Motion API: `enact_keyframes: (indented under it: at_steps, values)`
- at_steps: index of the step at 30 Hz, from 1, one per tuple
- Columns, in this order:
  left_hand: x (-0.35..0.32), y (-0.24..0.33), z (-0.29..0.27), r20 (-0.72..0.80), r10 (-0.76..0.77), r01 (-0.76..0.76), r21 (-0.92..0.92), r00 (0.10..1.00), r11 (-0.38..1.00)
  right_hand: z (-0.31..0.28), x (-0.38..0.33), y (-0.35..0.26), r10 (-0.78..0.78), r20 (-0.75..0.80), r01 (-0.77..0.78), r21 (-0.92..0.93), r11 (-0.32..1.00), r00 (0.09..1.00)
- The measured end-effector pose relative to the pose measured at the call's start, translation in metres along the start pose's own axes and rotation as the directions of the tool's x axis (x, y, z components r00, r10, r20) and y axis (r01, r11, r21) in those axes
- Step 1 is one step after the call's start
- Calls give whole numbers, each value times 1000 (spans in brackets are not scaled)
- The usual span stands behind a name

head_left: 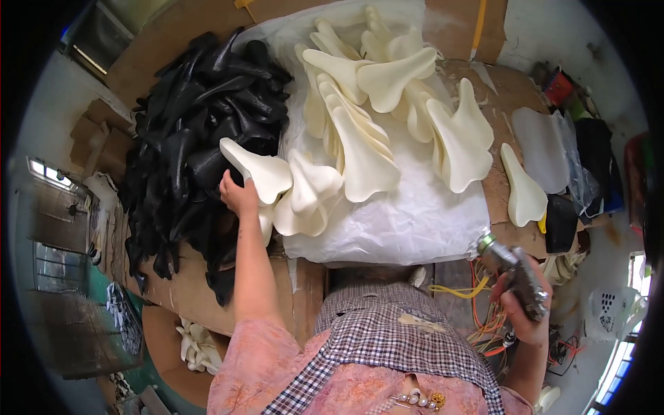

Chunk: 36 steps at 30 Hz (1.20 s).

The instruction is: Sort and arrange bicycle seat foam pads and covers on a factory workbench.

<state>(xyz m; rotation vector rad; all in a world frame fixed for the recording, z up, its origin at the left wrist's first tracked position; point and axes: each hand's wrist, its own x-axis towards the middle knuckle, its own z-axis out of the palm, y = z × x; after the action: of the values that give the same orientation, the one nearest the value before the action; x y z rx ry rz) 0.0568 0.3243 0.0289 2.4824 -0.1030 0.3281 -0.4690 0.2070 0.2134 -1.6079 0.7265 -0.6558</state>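
The left hand (pixel 238 196) grips a cream foam saddle pad (pixel 257 169) beside the black saddle shells (pixel 200 131). The right hand (pixel 522 304) clasps a metal spray gun (pixel 515 273). Many cream pads (pixel 387 104) lie unhandled on the far sheet.

cream foam saddle pad (pixel 257 169), tilted, metal spray gun (pixel 517 275)

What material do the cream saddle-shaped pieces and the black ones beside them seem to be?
The cream saddle pads look like matte moulded foam: soft rounded edges, no gloss; the left hand grips one. The black saddle shells look like hard glossy plastic, since they catch highlights. The tool in the right hand looks metallic.
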Motion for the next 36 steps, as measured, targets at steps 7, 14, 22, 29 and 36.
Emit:
enact_keyframes:
  at_steps: [7,14,22,29,36]
  values:
    - [-137,113,59,590,471,-132,-524,655,841,-25,-22,4,110,-30,-109,14,994,994]
    - [-163,118,102,201,498,-483,-125,843,867,-98,-32,-10,255,-241,-281,-79,956,936]
    - [-146,138,87,495,141,-256,172,857,951,-150,17,3,11,-256,2,51,999,967]
    - [-196,209,69,664,370,304,-674,650,674,-197,40,42,132,-77,-130,30,991,988]
    - [-335,274,154,504,334,-119,-412,796,903,-202,57,66,78,49,-77,-14,997,996]
